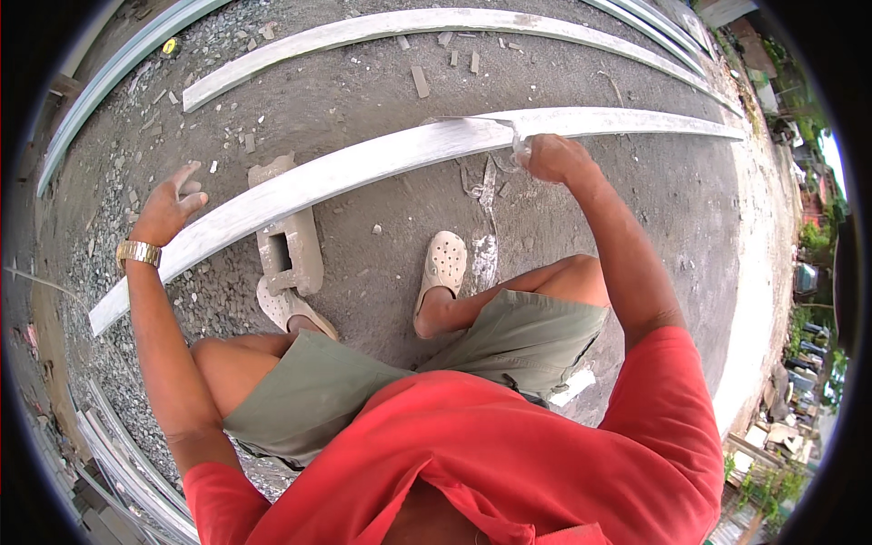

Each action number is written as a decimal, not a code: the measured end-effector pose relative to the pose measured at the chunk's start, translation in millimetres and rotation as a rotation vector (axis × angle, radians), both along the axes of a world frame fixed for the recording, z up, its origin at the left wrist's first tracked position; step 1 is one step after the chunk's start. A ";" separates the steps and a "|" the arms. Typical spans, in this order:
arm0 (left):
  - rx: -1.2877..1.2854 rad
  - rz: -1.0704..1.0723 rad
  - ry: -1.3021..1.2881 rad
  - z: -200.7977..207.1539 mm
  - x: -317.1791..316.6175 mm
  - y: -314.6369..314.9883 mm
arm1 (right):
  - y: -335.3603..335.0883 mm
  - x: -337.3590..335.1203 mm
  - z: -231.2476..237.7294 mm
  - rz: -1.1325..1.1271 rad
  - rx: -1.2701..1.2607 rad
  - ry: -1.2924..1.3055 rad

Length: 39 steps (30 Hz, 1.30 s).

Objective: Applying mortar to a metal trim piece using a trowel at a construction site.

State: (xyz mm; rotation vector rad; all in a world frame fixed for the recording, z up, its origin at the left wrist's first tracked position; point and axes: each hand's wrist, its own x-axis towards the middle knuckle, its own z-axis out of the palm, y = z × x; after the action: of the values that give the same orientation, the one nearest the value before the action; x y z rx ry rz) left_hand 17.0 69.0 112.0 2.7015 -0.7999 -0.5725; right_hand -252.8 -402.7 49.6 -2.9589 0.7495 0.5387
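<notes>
A long plank (336, 177), smeared white, runs across in front of me from lower left to upper right. My right hand (551, 158) is closed at the plank's near edge, right of its middle. It grips what looks like a putty knife (468, 122), whose thin blade lies across the plank; the handle is hidden in the fist. Near the plank's left end, my left hand (169, 207) hovers beside the far edge with fingers spread, holding nothing. A hollow concrete block (295, 245) sits beneath the plank's left part.
Another white-smeared plank (363, 32) lies farther off, with more pale lengths (118, 86) at far left. A yellow round thing (170, 45) rests on the gravel. Grey scraps (420, 82) litter the ground. My feet, in beige clogs (445, 263), are just below the plank.
</notes>
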 end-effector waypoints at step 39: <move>-0.145 0.160 -0.109 2.7 -25.1 61.6 | -130.5 -89.8 -146.4 -1.192 0.938 -1.018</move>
State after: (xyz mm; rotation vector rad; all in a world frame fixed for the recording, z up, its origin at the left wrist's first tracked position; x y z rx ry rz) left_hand -8.1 130.6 114.8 2.6489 -0.6170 -0.3212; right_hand -342.6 -533.2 -96.8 -1.2222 1.3018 -0.5277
